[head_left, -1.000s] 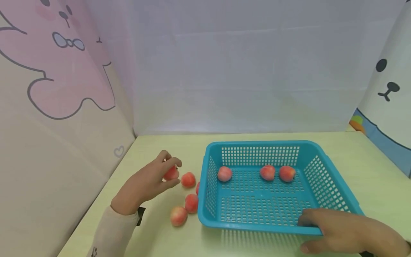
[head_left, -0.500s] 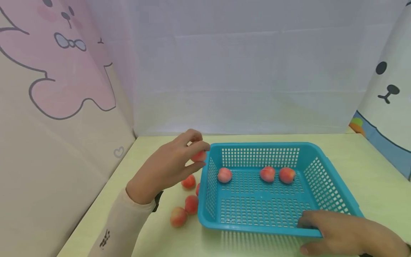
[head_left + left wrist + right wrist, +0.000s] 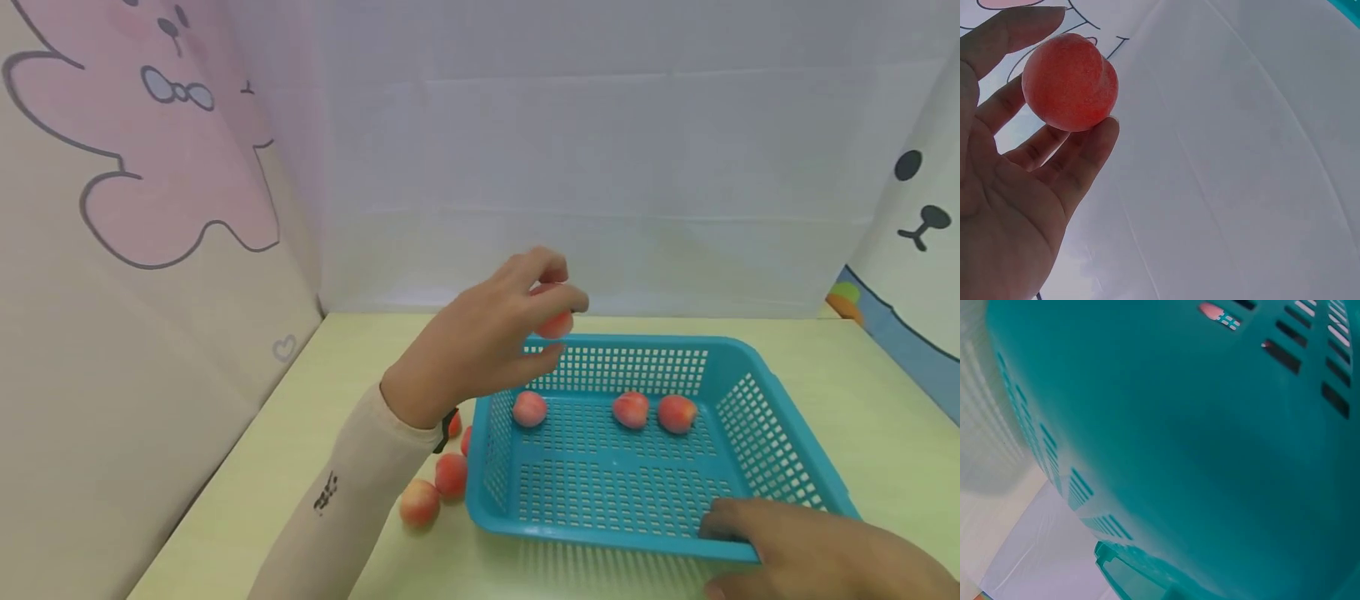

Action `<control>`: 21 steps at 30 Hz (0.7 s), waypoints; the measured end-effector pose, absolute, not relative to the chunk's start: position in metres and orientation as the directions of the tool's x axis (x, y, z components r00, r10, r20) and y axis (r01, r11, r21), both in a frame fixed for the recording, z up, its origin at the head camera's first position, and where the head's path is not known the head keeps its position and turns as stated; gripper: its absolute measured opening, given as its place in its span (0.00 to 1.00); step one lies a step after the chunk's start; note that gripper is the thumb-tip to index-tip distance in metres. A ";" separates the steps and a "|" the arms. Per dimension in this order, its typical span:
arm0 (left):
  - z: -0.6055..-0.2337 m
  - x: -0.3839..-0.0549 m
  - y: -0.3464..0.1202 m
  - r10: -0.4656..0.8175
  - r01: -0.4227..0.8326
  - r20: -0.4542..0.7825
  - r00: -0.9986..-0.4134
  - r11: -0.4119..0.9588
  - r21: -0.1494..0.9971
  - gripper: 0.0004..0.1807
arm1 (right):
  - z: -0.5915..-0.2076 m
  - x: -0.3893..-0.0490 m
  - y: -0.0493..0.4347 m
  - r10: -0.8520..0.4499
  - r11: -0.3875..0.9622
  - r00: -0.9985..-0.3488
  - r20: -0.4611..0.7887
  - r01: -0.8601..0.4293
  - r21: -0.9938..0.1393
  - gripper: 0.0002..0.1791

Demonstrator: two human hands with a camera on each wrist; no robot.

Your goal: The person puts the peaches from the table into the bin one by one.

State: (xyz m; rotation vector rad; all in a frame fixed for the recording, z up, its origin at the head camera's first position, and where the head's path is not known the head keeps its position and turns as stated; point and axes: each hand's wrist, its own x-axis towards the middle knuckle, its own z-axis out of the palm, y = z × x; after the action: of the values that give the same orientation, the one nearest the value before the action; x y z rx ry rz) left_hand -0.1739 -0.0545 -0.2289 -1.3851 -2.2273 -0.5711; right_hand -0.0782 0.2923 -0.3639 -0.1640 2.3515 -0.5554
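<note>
My left hand (image 3: 483, 329) holds a round red peach (image 3: 553, 323) between thumb and fingers, raised above the back left of a blue plastic basket (image 3: 615, 542). The left wrist view shows this peach (image 3: 1069, 81) pinched at the fingertips, its cleft facing right. My right hand (image 3: 817, 546) grips the basket's near right rim, fingers over the inside and thumb outside. Three peaches lie on the basket floor: one at the left (image 3: 529, 409) and a pair (image 3: 631, 409) toward the back. In the right wrist view the basket wall (image 3: 1166, 425) fills most of the picture and my hand is hidden.
Left of the basket several more peaches lie on the pale table (image 3: 300, 467), including a yellowish one (image 3: 419, 502) and a red one (image 3: 452, 476); others are partly covered by my wrist and the basket. White sheeting (image 3: 600, 167) stands behind, with printed cloth at both sides.
My left hand has lifted the peach off the table and carried it right and up, over the basket's back left. My right hand has kept its grip on the rim.
</note>
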 end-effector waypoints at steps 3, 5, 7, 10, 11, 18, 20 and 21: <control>-0.225 -0.176 -0.046 0.738 0.906 0.544 -0.398 0.409 0.108 0.15 | -0.365 -0.080 0.292 -0.270 0.900 -0.741 -0.614 0.032 -0.434 0.27; -0.223 -0.177 -0.040 0.751 0.904 0.522 -0.403 0.417 0.099 0.15 | -0.365 -0.080 0.292 -0.269 0.902 -0.738 -0.619 0.033 -0.431 0.27; -0.220 -0.179 -0.034 0.758 0.897 0.502 -0.417 0.432 0.092 0.14 | -0.365 -0.081 0.292 -0.269 0.903 -0.736 -0.622 0.032 -0.428 0.26; -0.216 -0.181 -0.024 0.764 0.888 0.485 -0.425 0.455 0.062 0.13 | -0.365 -0.081 0.292 -0.285 0.900 -0.734 -0.616 0.017 -0.436 0.25; -0.215 -0.182 -0.021 0.765 0.887 0.483 -0.426 0.458 0.056 0.13 | -0.365 -0.082 0.292 -0.285 0.900 -0.732 -0.618 0.017 -0.435 0.25; -0.211 -0.186 -0.001 0.808 0.887 0.396 -0.437 0.460 0.040 0.17 | -0.370 -0.084 0.295 -0.284 0.901 -0.723 -0.630 0.024 -0.433 0.26; -0.212 -0.187 0.004 0.819 0.883 0.358 -0.448 0.469 0.030 0.20 | -0.370 -0.083 0.295 -0.284 0.901 -0.722 -0.630 0.024 -0.433 0.26; -0.213 -0.188 0.006 0.823 0.880 0.340 -0.455 0.473 0.033 0.20 | -0.370 -0.083 0.295 -0.284 0.901 -0.721 -0.632 0.025 -0.433 0.26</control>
State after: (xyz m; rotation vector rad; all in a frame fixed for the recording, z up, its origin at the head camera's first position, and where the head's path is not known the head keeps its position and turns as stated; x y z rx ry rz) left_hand -0.1879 0.0056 -0.2130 -1.4526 -2.4469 -0.2964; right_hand -0.0833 0.2947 -0.3703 -0.1843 2.3220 -0.5413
